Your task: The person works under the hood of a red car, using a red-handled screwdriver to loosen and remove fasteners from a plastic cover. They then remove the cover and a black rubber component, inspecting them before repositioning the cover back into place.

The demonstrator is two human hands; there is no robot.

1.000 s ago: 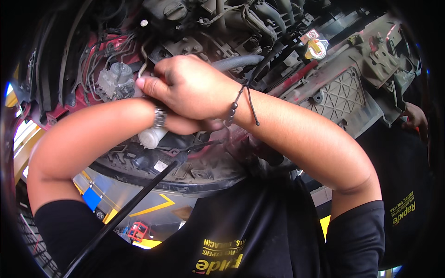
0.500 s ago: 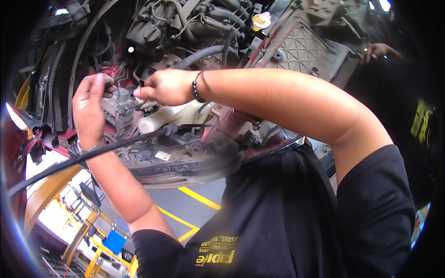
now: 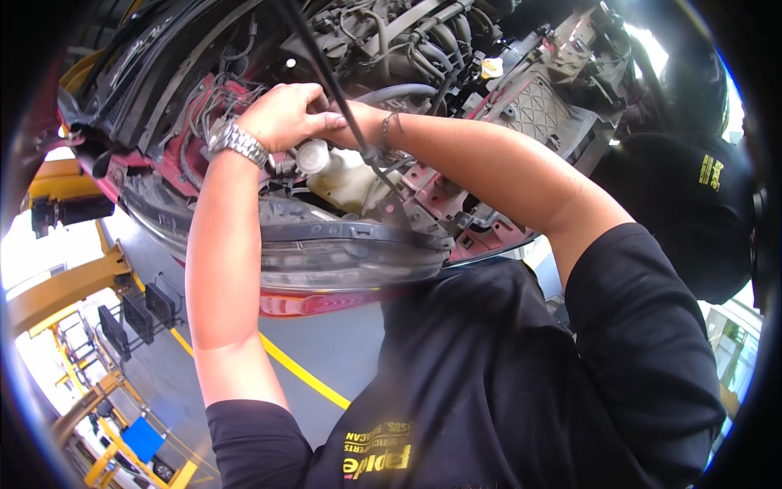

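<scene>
My left hand (image 3: 283, 116), with a metal watch (image 3: 238, 143) at its wrist, is over the engine bay with its fingers curled and its thumb pressed in. Whatever lies between those fingers is hidden. Against it, my right hand (image 3: 362, 122) reaches in from the right. Its fingers disappear behind the left hand and a dark slanting rod (image 3: 330, 77). Just below both hands sits a pale plastic reservoir (image 3: 342, 181) with a round whitish cap (image 3: 312, 156). Thin metal lines (image 3: 204, 106) run beside the left wrist.
The headlight (image 3: 350, 253) and red bumper (image 3: 318, 304) edge the bay in front of me. Engine hoses (image 3: 399, 91) and a yellow-white cap (image 3: 491, 68) lie farther back. Another person in a black shirt (image 3: 692, 212) is at the right. Yellow lift parts (image 3: 73, 285) stand at left.
My left hand has moved right and now meets my right hand. The view has shifted, and the dark rod now slants down from the top instead of crossing from the lower left.
</scene>
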